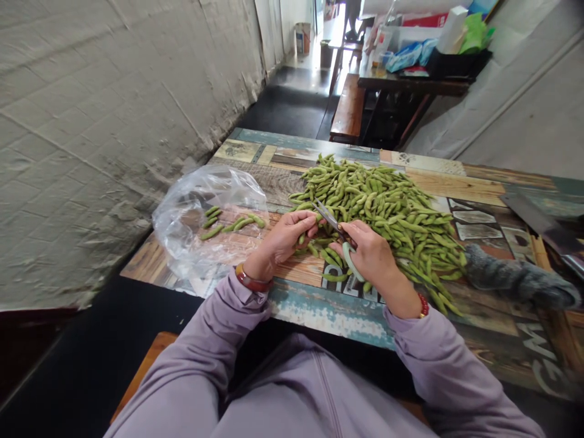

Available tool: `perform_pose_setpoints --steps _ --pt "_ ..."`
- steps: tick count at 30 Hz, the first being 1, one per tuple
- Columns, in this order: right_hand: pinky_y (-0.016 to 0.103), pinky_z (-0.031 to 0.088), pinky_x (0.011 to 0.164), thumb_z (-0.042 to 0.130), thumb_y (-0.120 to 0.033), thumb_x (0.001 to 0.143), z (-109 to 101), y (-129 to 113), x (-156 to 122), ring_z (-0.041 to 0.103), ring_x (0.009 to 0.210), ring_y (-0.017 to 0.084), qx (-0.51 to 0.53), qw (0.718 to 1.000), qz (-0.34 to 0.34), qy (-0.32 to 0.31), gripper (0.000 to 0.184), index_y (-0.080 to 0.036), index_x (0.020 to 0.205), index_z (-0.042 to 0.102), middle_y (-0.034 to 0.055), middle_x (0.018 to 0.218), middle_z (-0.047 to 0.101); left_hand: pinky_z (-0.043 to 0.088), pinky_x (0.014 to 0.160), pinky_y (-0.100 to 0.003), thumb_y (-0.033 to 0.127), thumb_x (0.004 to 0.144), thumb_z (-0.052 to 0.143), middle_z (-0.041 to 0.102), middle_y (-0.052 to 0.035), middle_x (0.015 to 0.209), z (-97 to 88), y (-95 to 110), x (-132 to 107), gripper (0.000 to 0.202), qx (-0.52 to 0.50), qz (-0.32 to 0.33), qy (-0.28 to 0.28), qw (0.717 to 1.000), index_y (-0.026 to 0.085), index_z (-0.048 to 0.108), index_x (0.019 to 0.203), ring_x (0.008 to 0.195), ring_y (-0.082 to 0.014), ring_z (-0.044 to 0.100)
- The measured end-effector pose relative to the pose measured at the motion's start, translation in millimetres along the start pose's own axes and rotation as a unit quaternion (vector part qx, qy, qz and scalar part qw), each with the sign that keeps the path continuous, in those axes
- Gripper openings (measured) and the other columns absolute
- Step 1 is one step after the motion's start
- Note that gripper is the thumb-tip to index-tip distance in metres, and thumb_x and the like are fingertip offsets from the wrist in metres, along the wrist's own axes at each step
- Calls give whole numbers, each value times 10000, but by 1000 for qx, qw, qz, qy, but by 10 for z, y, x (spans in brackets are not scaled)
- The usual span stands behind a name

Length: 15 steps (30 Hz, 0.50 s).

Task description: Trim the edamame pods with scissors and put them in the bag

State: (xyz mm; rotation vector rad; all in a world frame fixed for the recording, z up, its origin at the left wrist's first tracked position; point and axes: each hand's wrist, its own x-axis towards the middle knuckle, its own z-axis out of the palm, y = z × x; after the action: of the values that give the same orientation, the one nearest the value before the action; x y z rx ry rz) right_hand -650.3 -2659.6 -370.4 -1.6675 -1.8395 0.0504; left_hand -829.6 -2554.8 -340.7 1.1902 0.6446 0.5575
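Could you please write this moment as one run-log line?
left hand: holds green pod; right hand: holds scissors, blades near that pod; pod pile: on table; plastic bag: left, several pods there

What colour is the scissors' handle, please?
The scissors' handle is pale green, clearest in the head view.

So I'm looking at this table [438,182] with a patchwork plank print, all browns and worn teal, lettering near the edge. Big messy heap of green bean pods [365,194] sits right on it, with strays spilling toward the near edge. Left of that there's a crumpled clear plastic bag [182,207] with a few loose pods [241,222], can't tell if they're inside or on top. Over right, a fuzzy grey cloth [515,277] lies beside the heap.
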Motion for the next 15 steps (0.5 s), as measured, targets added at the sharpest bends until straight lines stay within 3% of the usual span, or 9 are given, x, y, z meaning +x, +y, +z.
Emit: perform_pose_setpoints --steps 4,8,15 --pt "324 532 748 651 -341 902 7 17 1 675 925 246 -8 1000 -2 -7 291 -192 1152 650 102 1042 694 223 413 -165 464 781 735 457 40 622 6 -15 -5 349 7 0 -3 1000 133 623 797 480 -39 332" --pt "328 531 775 660 -335 900 1 12 2 674 941 248 -21 1000 3 -15 290 -183 1147 667 103 1052 701 237 421 -182 460 801 699 462 28 617 10 10 -34 360 82 31 27 996 142 574 686 497 -52 361" --pt "333 517 773 691 -369 875 4 51 3 675 926 256 -18 999 37 9 304 -197 1125 694 100 1025 706 257 445 -211 445 837 641 444 31 549 -104 245 -232 364 247 125 149 949 161 563 625 468 -64 353"
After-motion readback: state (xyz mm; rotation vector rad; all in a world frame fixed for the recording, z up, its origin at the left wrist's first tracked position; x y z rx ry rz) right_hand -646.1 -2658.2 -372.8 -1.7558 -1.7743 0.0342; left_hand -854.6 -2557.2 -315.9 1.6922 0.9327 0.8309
